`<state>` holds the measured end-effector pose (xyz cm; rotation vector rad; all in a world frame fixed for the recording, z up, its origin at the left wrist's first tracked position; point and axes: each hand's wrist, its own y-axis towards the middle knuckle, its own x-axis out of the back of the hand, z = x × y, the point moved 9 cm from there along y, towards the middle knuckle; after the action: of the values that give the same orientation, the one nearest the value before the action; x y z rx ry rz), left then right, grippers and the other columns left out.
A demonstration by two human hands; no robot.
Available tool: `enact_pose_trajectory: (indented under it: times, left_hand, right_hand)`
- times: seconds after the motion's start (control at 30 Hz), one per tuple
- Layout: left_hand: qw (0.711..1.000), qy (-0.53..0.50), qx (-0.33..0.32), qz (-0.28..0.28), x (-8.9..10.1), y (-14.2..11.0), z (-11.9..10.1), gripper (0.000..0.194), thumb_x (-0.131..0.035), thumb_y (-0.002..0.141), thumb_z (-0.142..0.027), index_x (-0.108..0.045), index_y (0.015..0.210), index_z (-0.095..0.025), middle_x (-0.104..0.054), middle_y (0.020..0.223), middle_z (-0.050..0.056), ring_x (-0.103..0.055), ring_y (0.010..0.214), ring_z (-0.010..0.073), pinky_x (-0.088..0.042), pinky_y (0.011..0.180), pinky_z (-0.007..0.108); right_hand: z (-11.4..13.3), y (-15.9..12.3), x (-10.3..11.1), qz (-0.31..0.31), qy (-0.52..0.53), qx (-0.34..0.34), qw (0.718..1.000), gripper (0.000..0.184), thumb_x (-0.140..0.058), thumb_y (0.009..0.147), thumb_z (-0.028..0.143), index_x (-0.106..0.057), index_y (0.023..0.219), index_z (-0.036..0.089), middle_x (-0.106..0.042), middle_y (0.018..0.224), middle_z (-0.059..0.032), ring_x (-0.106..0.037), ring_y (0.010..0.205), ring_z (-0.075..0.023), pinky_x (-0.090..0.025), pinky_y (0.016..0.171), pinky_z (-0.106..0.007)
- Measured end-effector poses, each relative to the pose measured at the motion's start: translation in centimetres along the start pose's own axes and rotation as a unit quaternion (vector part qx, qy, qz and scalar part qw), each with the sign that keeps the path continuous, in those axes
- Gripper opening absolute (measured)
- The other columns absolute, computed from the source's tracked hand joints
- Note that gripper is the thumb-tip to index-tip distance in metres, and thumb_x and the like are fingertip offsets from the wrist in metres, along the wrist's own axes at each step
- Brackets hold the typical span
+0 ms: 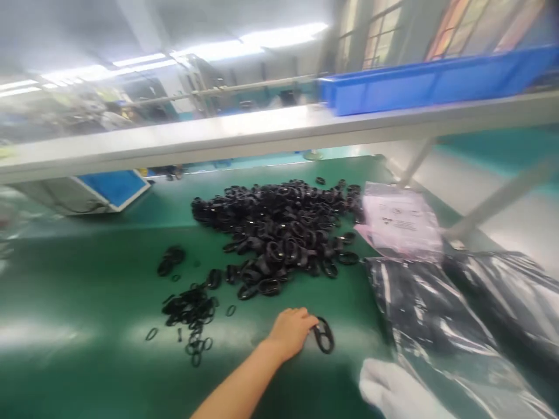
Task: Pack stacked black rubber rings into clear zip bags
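Observation:
My bare left hand (292,333) reaches over the green table, its fingers closed on the edge of a black oval ring-shaped part (324,334) with a bar across its opening. To its right is my right hand (386,385) in a white glove, low in the view and apart from that part. Blur hides how its fingers lie and whether anything is in them. Beyond the left hand spreads a big heap of similar black oval parts (279,227). Thin black rings (192,308) lie in a smaller pile to the left.
Clear plastic bags (428,308) with dark contents and a pinkish printed bag (399,221) lie at the right. A few black pieces (171,259) sit left of the heap. A white shelf (209,137) crosses above the green table (87,302), bearing a blue bin (419,87). A blue-faced box (114,189) stands far left.

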<state>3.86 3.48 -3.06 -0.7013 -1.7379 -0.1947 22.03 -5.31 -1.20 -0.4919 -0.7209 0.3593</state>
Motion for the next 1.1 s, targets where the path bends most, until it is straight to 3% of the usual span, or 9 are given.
enact_pose_trajectory:
  times: [0.17, 0.27, 0.37, 0.47, 0.57, 0.73, 0.9, 1.0, 1.1]
  left_hand:
    - [0.937, 0.086, 0.320, -0.108, 4.2, -5.9, 11.8, 0.019, -0.039, 0.084, -0.023, -0.055, 0.095, -0.021, -0.054, 0.097, 0.005, -0.051, 0.089, 0.0187, -0.039, 0.072, 0.030]
    - [0.935, 0.113, 0.322, -0.095, 4.7, -6.4, 15.2, 0.021, -0.038, 0.082, -0.017, -0.055, 0.094, -0.017, -0.052, 0.096, 0.009, -0.051, 0.089, 0.0210, -0.039, 0.072, 0.032]
    - [0.950, 0.087, 0.289, -0.086, 4.0, -6.3, 16.0, 0.029, -0.031, 0.082, -0.010, -0.056, 0.092, -0.019, -0.052, 0.097, 0.007, -0.051, 0.087, 0.0187, -0.038, 0.075, 0.031]
    - [0.968, 0.016, 0.242, -0.065, 2.4, -6.8, 14.1, 0.032, -0.031, 0.080, -0.007, -0.057, 0.090, -0.023, -0.050, 0.110, 0.004, -0.049, 0.095, 0.0178, -0.037, 0.082, 0.030]
    - [0.981, -0.094, 0.170, -0.013, -0.1, -6.7, 9.4, 0.032, -0.038, 0.075, -0.006, -0.058, 0.090, -0.026, -0.047, 0.122, -0.002, -0.043, 0.107, 0.0179, -0.034, 0.090, 0.029]
    - [0.969, -0.180, 0.145, -0.082, 0.8, -5.2, 3.6, 0.044, -0.039, 0.072, -0.005, -0.054, 0.107, -0.027, -0.046, 0.123, 0.001, -0.045, 0.107, 0.0178, -0.035, 0.093, 0.033]
    - [0.936, -0.262, 0.203, -0.119, 2.1, -4.9, 3.0, 0.041, -0.037, 0.076, -0.008, -0.052, 0.109, -0.027, -0.051, 0.113, 0.002, -0.052, 0.100, 0.0145, -0.042, 0.087, 0.030]
    - [0.923, -0.272, 0.253, -0.095, -0.7, -7.7, 0.2, 0.037, -0.048, 0.076, -0.020, -0.052, 0.111, -0.032, -0.050, 0.114, 0.002, -0.051, 0.104, 0.0183, -0.045, 0.084, 0.034]
    - [0.920, -0.294, 0.244, -0.083, -4.8, -10.6, -3.9, 0.034, -0.054, 0.078, -0.031, -0.051, 0.111, -0.034, -0.049, 0.116, 0.002, -0.050, 0.107, 0.0198, -0.047, 0.080, 0.035]
  right_hand:
    - [2.7, 5.3, -0.3, -0.131, -0.048, 0.016, 0.990, 0.029, -0.030, 0.080, 0.037, -0.055, 0.076, 0.022, -0.060, 0.082, -0.0039, -0.055, 0.079, -0.0179, -0.041, 0.077, -0.028]
    - [2.3, 7.0, -1.2, -0.171, -0.097, -0.012, 0.980, 0.034, -0.033, 0.080, 0.038, -0.055, 0.097, 0.018, -0.056, 0.099, -0.0078, -0.053, 0.092, -0.0204, -0.039, 0.085, -0.031]
    - [3.0, 8.1, -3.3, -0.154, -0.189, -0.033, 0.969, 0.061, -0.053, 0.068, 0.036, -0.039, 0.125, 0.017, -0.049, 0.113, -0.0106, -0.049, 0.102, -0.0265, -0.040, 0.083, -0.035]
    - [4.1, 9.1, -4.8, -0.138, -0.242, -0.045, 0.959, 0.065, -0.055, 0.064, 0.023, -0.038, 0.126, 0.019, -0.048, 0.109, -0.0105, -0.049, 0.097, -0.0270, -0.041, 0.078, -0.037]
    - [4.5, 9.6, -4.9, -0.130, -0.217, -0.054, 0.966, 0.055, -0.052, 0.063, 0.016, -0.044, 0.116, 0.021, -0.047, 0.106, -0.0091, -0.049, 0.096, -0.0251, -0.041, 0.076, -0.036]
    - [4.0, 9.7, -6.6, -0.014, 0.125, -0.031, 0.992, 0.048, -0.051, 0.063, 0.021, -0.044, 0.111, 0.021, -0.050, 0.101, -0.0057, -0.054, 0.088, -0.0186, -0.045, 0.074, -0.035]
    - [3.8, 8.8, -8.1, 0.079, 0.404, -0.030, 0.911, 0.062, -0.059, 0.059, 0.030, -0.038, 0.116, 0.023, -0.051, 0.101, -0.0039, -0.056, 0.087, -0.0156, -0.048, 0.074, -0.033]
    - [2.7, 7.8, -7.5, 0.047, 0.360, -0.057, 0.930, 0.063, -0.062, 0.057, 0.033, -0.040, 0.116, 0.025, -0.054, 0.090, -0.0019, -0.059, 0.077, -0.0161, -0.049, 0.068, -0.033]
    - [4.6, 5.9, -5.6, -0.031, 0.147, 0.052, 0.987, 0.044, -0.052, 0.075, 0.044, -0.045, 0.116, 0.029, -0.058, 0.090, -0.0036, -0.061, 0.075, -0.0181, -0.051, 0.061, -0.033]
